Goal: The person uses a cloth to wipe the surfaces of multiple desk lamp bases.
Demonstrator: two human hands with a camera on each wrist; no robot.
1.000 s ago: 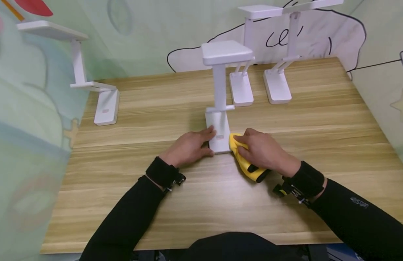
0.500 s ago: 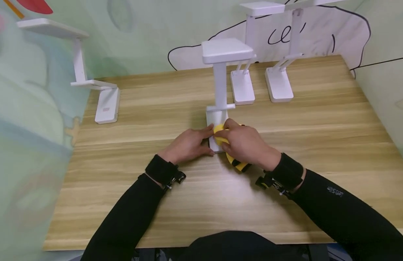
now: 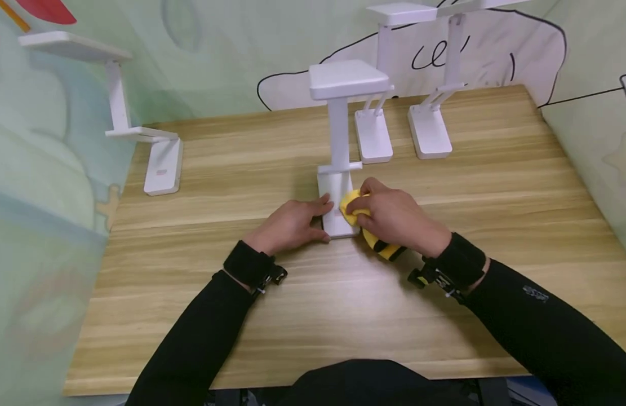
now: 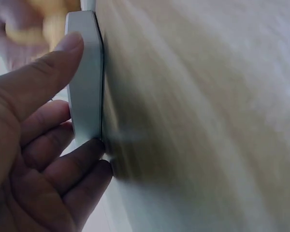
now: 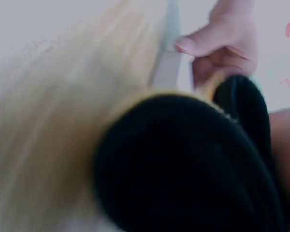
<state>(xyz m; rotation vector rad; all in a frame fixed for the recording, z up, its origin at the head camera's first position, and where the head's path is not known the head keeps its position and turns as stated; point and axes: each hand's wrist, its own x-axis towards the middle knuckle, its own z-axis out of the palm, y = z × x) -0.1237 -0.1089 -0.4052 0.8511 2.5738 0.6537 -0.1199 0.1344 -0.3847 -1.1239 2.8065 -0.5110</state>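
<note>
A white desk lamp [image 3: 339, 132] stands upright in the middle of the wooden table, its square head over the stem. My left hand [image 3: 291, 226] holds the left side of the lamp's base, and in the left wrist view the thumb and fingers lie around the edge of that base [image 4: 85, 92]. With curled fingers my right hand [image 3: 401, 219] grips a yellow cloth with black edging [image 3: 382, 243] against the right part of the base top. The cloth's dark edge [image 5: 169, 164] fills much of the right wrist view, blurred.
Another white lamp [image 3: 163, 167] stands at the table's left. Two more white lamps [image 3: 373, 138] [image 3: 430, 134] are at the back, behind and right of the middle one. Printed walls border the wooden table [image 3: 231, 169] at the back and sides.
My right hand with the cloth moved left from beside the base onto its top, then slightly back to the right. The left hand stays at the base.
</note>
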